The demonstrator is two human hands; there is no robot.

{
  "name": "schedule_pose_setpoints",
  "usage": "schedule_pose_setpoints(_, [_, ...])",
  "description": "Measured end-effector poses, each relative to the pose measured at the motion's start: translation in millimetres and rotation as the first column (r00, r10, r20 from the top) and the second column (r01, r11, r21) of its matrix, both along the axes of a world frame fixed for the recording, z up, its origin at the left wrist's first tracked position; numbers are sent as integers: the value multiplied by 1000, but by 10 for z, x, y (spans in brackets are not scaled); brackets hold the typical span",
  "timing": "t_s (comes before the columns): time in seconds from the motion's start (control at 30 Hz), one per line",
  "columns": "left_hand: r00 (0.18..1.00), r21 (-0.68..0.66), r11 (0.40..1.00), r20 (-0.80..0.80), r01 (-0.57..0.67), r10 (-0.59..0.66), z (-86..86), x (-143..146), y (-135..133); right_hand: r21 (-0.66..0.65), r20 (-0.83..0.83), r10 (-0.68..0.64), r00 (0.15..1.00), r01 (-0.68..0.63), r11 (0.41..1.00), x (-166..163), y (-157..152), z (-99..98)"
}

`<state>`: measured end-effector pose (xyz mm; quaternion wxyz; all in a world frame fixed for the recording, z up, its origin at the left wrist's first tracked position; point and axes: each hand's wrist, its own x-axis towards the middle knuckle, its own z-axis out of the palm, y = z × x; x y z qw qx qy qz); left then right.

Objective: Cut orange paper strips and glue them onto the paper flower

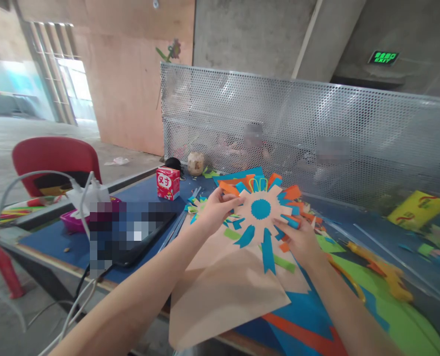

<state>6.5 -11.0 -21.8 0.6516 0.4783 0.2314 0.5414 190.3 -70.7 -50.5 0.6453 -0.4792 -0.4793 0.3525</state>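
Note:
Between my two hands is a paper flower (246, 213) with a blue scalloped centre, pale tan petals and blue and orange strips round its rim. My left hand (217, 210) pinches its left edge, thumb on the front. On the lower right edge my right hand (300, 236) grips it, fingers partly hidden behind the paper. Beneath lies a large sheet of tan paper (227, 296) with green strips on it. Another small paper flower (198, 206) in blue and green lies just left of my left hand.
A yellow hot glue gun (385, 272) lies on green paper at right. At left are a dark tablet (146, 242), a red box (168, 183) and a purple tissue box (73, 221) with cables nearby. A perforated metal screen (212, 109) borders the table's far side. A red chair (57, 160) stands left.

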Motion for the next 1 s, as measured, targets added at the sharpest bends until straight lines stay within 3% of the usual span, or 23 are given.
schedule_pose_setpoints(0.17, [998,32,997,-8,-64,65,-45,18,25,-55,-51,74,996,-77,996,33,-56,113])
schedule_pose_setpoints(0.3, [997,151,988,-64,-31,41,-42,12,26,38,-124,136,983,-132,990,236,-128,351])
schedule_pose_setpoints(0.4, [983,318,948,-180,23,36,-25,19,-32,72,-23,173,985,-171,983,389,-163,477])
schedule_pose_setpoints(0.6, [938,496,864,-334,89,95,-59,66,-144,-99,319,251,914,-231,968,337,-155,573])
schedule_pose_setpoints(0.73, [926,509,856,-359,93,113,-72,95,-161,-120,475,204,856,-167,979,231,-174,656])
schedule_pose_setpoints(1.0, [933,427,899,-353,99,65,-76,104,-139,27,626,33,779,-63,998,62,-210,693])
